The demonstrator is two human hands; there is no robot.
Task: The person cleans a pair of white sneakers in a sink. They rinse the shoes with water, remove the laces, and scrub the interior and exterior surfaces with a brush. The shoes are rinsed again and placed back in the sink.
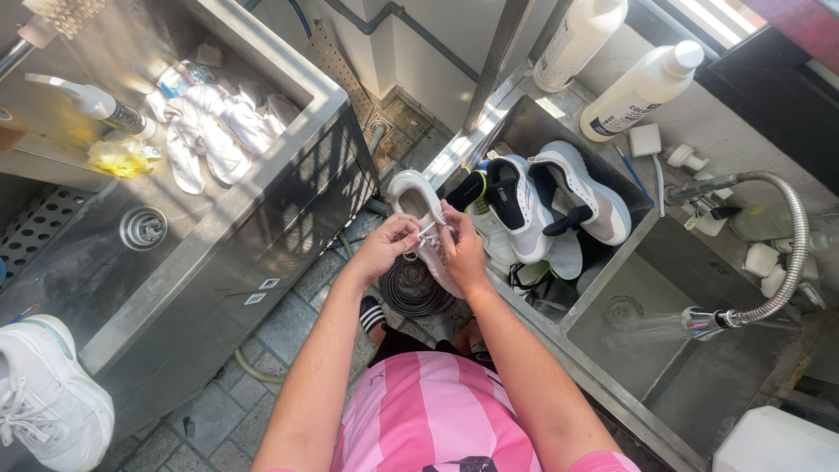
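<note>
Item: pale sneaker [418, 203], held between both hands above the floor. Left hand [387, 245] and right hand [463, 252] pinch its white laces [428, 232] at the tongue; lacing appears partway handled. Right of the hands: sink basin [631, 197] with more shoes [542, 205] awaiting attention; running sprayer [708, 322] beyond.

we see shoes [542, 205] piled in the right sink [664, 350], rags [214, 131] in the left sink [201, 262], hose [411, 288] on the floor between.
</note>
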